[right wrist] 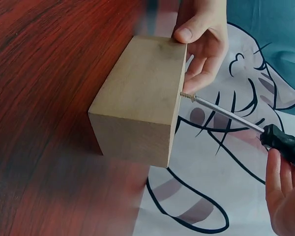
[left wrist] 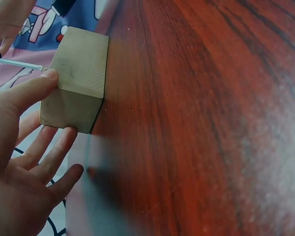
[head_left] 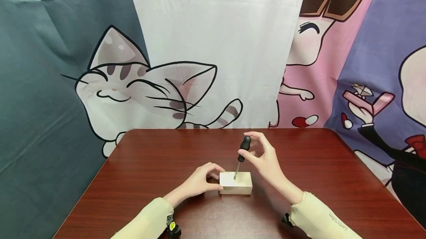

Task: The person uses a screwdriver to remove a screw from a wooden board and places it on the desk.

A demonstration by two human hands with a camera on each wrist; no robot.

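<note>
A pale wooden block (head_left: 236, 189) lies on the table. My left hand (head_left: 200, 181) holds its left end, thumb (left wrist: 48, 74) on the near edge and fingers around the other side. In my right hand (head_left: 267, 159) is a screwdriver (head_left: 245, 144) with a black handle, pinched between thumb and fingers. Its metal shaft (right wrist: 228, 114) points down at the block's top face, leaning slightly. At the tip, a small brass-coloured screw (right wrist: 187, 96) stands up from that face, its lower end hidden in or against the wood.
The reddish-brown wooden table (head_left: 159, 150) extends around the block on all sides. Behind it hangs a cloth backdrop (head_left: 216, 21) printed with a cartoon cat and figures. A dark wrist device (head_left: 173, 228) sits at my left sleeve, another (head_left: 287, 220) at my right.
</note>
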